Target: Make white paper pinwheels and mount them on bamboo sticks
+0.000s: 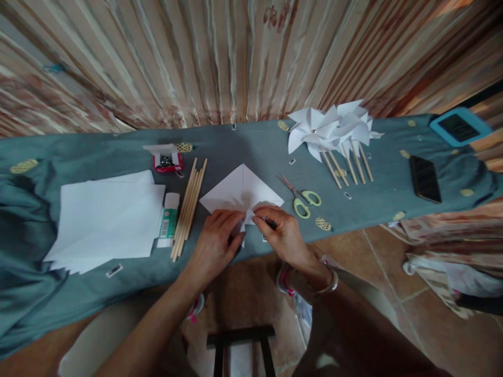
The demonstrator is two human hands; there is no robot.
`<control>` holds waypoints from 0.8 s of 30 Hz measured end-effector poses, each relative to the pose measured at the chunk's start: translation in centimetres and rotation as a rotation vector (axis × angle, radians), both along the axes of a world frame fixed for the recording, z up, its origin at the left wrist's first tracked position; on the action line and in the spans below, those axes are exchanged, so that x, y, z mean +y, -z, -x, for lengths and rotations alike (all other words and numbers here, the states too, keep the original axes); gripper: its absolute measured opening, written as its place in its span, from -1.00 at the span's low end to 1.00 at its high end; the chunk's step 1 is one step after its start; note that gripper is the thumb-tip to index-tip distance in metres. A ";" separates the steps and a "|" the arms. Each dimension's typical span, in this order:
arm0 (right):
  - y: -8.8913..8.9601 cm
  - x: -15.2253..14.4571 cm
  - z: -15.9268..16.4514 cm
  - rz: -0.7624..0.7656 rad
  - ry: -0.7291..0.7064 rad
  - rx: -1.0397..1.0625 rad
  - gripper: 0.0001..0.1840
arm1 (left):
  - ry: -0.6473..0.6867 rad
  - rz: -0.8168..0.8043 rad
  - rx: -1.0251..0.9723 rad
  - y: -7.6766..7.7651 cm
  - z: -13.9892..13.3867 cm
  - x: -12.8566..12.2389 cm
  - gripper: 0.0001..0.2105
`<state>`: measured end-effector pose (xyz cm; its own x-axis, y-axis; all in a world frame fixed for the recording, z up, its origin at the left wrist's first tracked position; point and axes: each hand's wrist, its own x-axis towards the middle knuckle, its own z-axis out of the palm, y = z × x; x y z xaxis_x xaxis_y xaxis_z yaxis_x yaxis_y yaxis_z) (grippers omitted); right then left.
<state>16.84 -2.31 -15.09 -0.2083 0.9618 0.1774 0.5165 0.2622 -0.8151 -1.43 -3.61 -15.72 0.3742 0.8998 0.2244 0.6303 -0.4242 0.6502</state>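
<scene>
A white paper square with creases lies turned cornerwise on the cloth in front of me. My left hand is closed on the paper's near edge, thumb and fingers pinching it. Opposite it, my right hand pinches a small lifted flap of the same paper between thumb and forefinger. Something short and dark, perhaps a pen, sticks out among the right fingers. The near corner of the paper is partly hidden by both hands. Green-handled scissors lie just right of the square, blades open.
Wooden sticks, a glue stick and a stack of white sheets lie to the left. Behind them stands an open red box. Paper pinwheels rest at the back right, near a phone and a blue-framed device.
</scene>
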 end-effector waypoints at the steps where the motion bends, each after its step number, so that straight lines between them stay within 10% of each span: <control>1: -0.1 0.0 0.0 0.000 0.004 -0.006 -0.88 | -0.007 -0.016 0.000 0.0 -0.1 -0.2 -0.71; 24: -0.3 0.4 0.3 0.005 0.100 -0.177 -0.93 | 0.008 -0.074 0.112 0.0 -1.0 -0.9 -0.73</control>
<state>16.52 -1.94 -14.75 -0.1389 0.9802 0.1412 0.6754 0.1980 -0.7103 -0.42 -4.47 -15.77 0.4077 0.8792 0.2466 0.6932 -0.4739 0.5430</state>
